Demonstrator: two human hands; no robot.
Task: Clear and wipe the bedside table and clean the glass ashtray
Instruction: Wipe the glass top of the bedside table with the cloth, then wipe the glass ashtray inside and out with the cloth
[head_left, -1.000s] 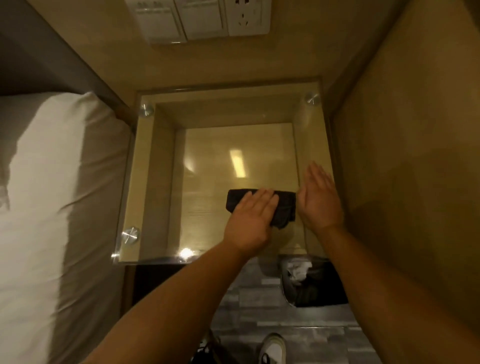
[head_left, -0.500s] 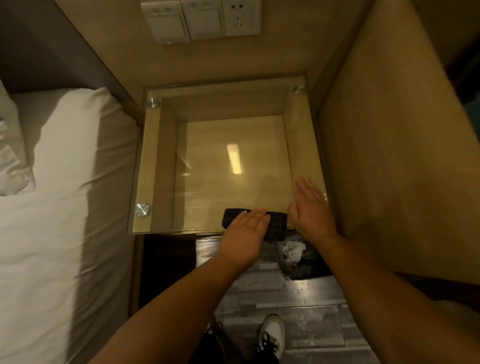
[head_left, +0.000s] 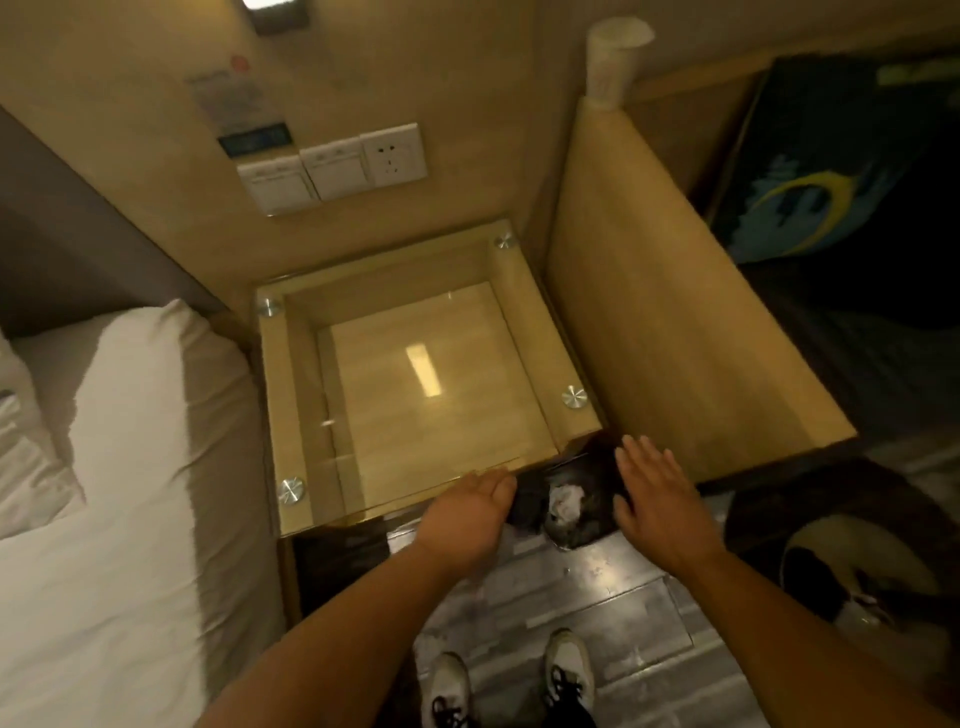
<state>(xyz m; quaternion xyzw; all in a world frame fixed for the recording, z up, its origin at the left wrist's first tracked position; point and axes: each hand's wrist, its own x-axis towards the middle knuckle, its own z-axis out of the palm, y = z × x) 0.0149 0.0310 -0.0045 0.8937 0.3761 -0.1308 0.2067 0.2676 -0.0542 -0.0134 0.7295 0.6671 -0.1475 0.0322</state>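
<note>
Square glass-topped bedside table (head_left: 306, 415), flat hands (head_left: 470, 512) beyond edge

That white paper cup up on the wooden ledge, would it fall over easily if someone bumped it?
Probably yes. The paper cup looks tall and narrow, so a nudge could tip it. It stands at the very end of the wooden partition, so it might drop off. Being paper, it is likely light, unless filled; its contents are not visible.
</note>
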